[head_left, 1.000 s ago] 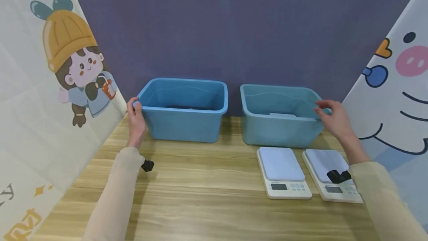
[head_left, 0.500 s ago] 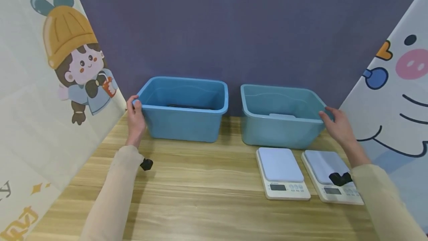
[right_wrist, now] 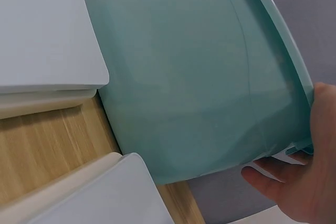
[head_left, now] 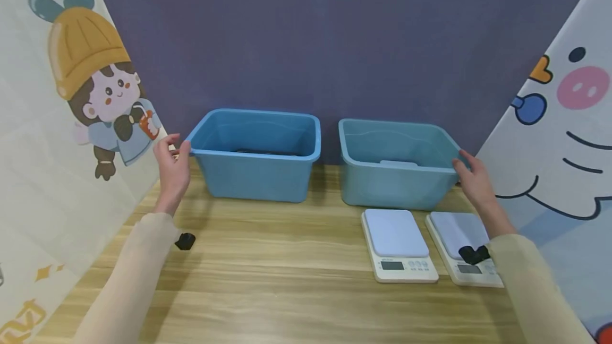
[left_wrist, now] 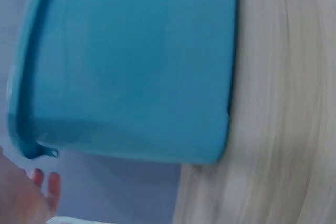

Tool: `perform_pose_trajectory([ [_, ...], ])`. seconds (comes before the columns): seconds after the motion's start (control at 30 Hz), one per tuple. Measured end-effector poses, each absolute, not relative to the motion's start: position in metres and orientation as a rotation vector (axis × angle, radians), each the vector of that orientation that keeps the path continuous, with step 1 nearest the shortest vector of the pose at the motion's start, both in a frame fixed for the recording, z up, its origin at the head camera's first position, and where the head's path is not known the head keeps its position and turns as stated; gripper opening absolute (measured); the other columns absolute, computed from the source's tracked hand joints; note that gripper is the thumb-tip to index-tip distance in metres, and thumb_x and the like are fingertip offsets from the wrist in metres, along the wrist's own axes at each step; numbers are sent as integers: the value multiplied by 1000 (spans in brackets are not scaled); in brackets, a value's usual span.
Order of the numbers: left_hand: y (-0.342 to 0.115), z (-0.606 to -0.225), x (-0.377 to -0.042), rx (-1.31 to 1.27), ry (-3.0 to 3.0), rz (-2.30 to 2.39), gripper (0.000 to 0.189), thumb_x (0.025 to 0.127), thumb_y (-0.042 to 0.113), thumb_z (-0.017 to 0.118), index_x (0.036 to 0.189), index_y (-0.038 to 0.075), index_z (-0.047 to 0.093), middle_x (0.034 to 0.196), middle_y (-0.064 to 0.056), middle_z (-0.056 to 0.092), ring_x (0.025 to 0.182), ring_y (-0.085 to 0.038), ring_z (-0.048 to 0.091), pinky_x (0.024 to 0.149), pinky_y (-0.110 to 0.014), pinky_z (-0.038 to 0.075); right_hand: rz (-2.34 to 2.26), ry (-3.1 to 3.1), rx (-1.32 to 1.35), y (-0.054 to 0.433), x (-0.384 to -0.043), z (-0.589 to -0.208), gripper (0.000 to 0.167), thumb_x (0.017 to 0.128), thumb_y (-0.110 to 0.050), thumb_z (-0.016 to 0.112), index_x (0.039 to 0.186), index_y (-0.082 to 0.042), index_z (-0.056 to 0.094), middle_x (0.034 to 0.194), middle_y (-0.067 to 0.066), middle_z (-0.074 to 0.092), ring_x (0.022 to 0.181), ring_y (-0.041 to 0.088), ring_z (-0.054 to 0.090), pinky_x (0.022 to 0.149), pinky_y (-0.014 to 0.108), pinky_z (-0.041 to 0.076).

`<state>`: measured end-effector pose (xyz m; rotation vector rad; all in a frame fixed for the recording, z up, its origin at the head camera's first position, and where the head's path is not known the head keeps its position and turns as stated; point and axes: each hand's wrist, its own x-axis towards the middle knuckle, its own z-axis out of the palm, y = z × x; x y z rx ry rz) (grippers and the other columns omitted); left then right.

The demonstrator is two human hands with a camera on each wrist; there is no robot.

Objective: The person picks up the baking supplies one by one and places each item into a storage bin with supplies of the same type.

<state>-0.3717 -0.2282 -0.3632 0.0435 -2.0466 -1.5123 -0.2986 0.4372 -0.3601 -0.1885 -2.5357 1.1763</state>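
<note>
Side by side at the back of the table stand two plastic bins, a blue bin (head_left: 258, 177) on the left and a paler teal bin (head_left: 394, 185) on the right. My left hand (head_left: 173, 171) is beside the blue bin's left front corner, its fingers loosely bent and holding nothing. In the left wrist view that hand (left_wrist: 23, 192) shows just off the rim. My right hand (head_left: 475, 182) grips the teal bin's right rim, thumb on the near side; in the right wrist view its fingers (right_wrist: 262, 182) reach under the rim. Something dark lies inside the blue bin, mostly hidden.
Two white kitchen scales, a left scale (head_left: 399, 246) and a right scale (head_left: 461, 248), lie in front of the teal bin. My right sleeve partly covers the right scale. A dark cloth wall (head_left: 325, 41) rises behind the bins, with printed panels at both sides of the wooden table (head_left: 268, 280).
My left hand has let go of the blue bin's rim and moved left of it. My right hand has closed on the teal bin's rim. Both bins stay put.
</note>
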Motion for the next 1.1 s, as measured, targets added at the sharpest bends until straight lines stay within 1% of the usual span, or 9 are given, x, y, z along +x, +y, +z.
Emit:
perform_pose_trajectory([
  [0.1, -223, -359, -363, 33, -1984, -1559, 34, 103, 38, 47, 128, 15, 48, 119, 13, 37, 103, -8, 40, 87, -24, 35, 1222, -2526, -214, 440, -297, -362, 68, 105, -44, 32, 159, -6, 16, 161, 30, 12, 144, 50, 21, 94, 31, 50],
  [0.17, -218, -358, -359, -2, -1936, -1616, 26, 103, 33, 49, 121, 15, 51, 111, 14, 42, 97, -8, 44, 83, -22, 37, 1246, -2519, -229, 441, -297, -363, 68, 104, -45, 32, 159, -7, 15, 162, 28, 11, 141, 50, 26, 73, 13, 48],
  [0.23, -211, -356, -355, -52, -1884, -1683, 16, 103, 26, 52, 113, 14, 54, 104, 11, 48, 90, -8, 49, 79, -19, 41, 1270, -2505, -231, 442, -297, -363, 69, 104, -45, 33, 159, -7, 15, 162, 28, 10, 140, 51, 27, 64, 4, 42],
  [0.4, -190, -357, -344, -243, -1794, -1877, 5, 99, 7, 57, 101, 11, 59, 87, 3, 57, 72, -8, 58, 68, -17, 50, 1302, -2500, -231, 444, -297, -363, 69, 104, -44, 33, 159, -7, 14, 163, 27, 9, 140, 52, 27, 62, 5, 44],
  [0.5, -176, -359, -337, -361, -1833, -1918, 3, 98, 5, 58, 100, 4, 58, 80, 4, 59, 69, -7, 58, 66, -17, 51, 1327, -2504, -226, 445, -297, -364, 69, 104, -43, 32, 159, -7, 13, 163, 27, 7, 140, 53, 26, 63, 5, 46],
  [0.6, -164, -361, -332, -455, -1928, -1912, 11, 99, 6, 58, 103, -3, 56, 78, 6, 60, 69, -6, 57, 68, -18, 51, 1332, -2512, -231, 446, -295, -364, 69, 104, -44, 32, 159, -8, 12, 163, 27, 6, 141, 53, 24, 63, 5, 45],
  [0.67, -157, -362, -330, -511, -2008, -1886, 17, 99, 8, 58, 105, -8, 55, 78, 6, 60, 70, -6, 58, 70, -18, 52, 1330, -2515, -237, 446, -294, -364, 69, 104, -44, 32, 159, -8, 11, 163, 27, 6, 142, 53, 24, 63, 5, 45],
  [0.83, -140, -365, -325, -652, -2152, -1846, 29, 101, 15, 58, 112, -12, 53, 85, -3, 61, 76, -9, 58, 74, -24, 54, 1314, -2524, -261, 447, -293, -360, 69, 104, -46, 31, 160, -11, 11, 164, 24, 6, 141, 52, 26, 64, 6, 45],
  [1.1, -106, -366, -323, -779, -2298, -1821, 31, 101, 24, 58, 117, -2, 57, 102, -19, 60, 89, -29, 59, 81, -28, 53, 1323, -2503, -243, 448, -296, -356, 68, 104, -45, 32, 160, -12, 12, 164, 24, 8, 140, 52, 28, 63, 7, 46],
])
